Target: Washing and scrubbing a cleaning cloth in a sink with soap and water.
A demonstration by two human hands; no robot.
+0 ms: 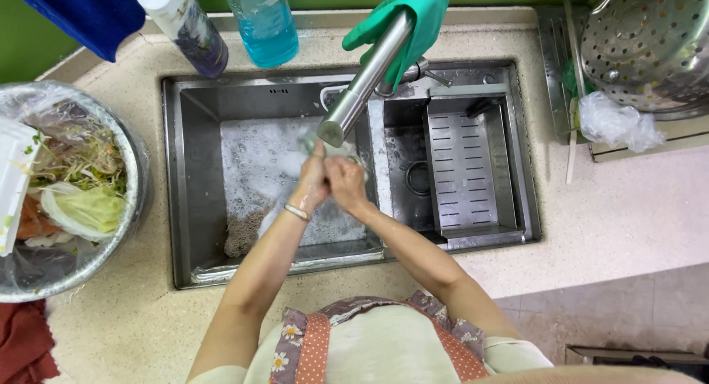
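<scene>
While water-spotted steel fills the view from the head camera, we see the left hand [312, 179] and the right hand [346, 183] pressed together under the brushed-metal faucet spout [363, 81], over the left basin of the stainless-steel double sink [177, 184]. Both hands touch each other, fingers curled; whether they clasp the small wet, pale thing [309, 142] between them we cannot tell. Suds cover the basin floor. We note a perforated steel tray [463, 170] in the right basin, a green rubber glove [410, 15] draped over the faucet, a clear bottle of blue liquid [262, 22] behind, and a foil-lined bowl of vegetable scraps [66, 192] at left.
</scene>
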